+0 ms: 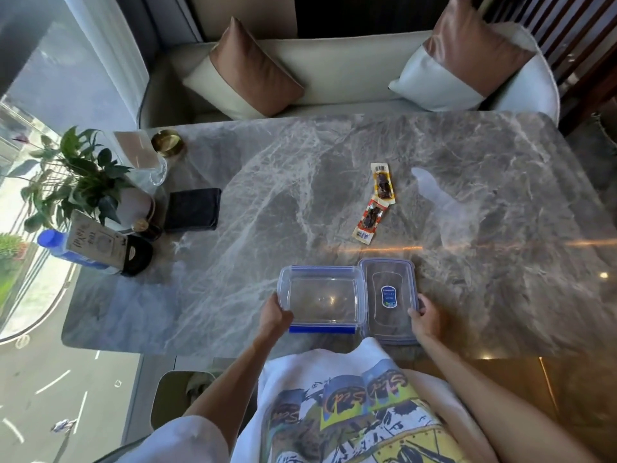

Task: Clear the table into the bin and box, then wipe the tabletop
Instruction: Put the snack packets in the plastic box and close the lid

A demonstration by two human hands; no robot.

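— While the left hand [273, 315] curled on the empty box [322, 297], was anything packed?
— Nothing. The right hand's [425, 317] fingers gripped the lid [389, 300] beside it; two snack packets [375, 203] lay farther off, tabletop [484, 212] unwiped.

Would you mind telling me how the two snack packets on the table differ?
The far snack packet has a yellow border; the near snack packet has a red one. The far one lies nearly straight away from the person; the near one slants, its near end pointing left. Both are small, barcoded, hold something dark, and meet at their ends.
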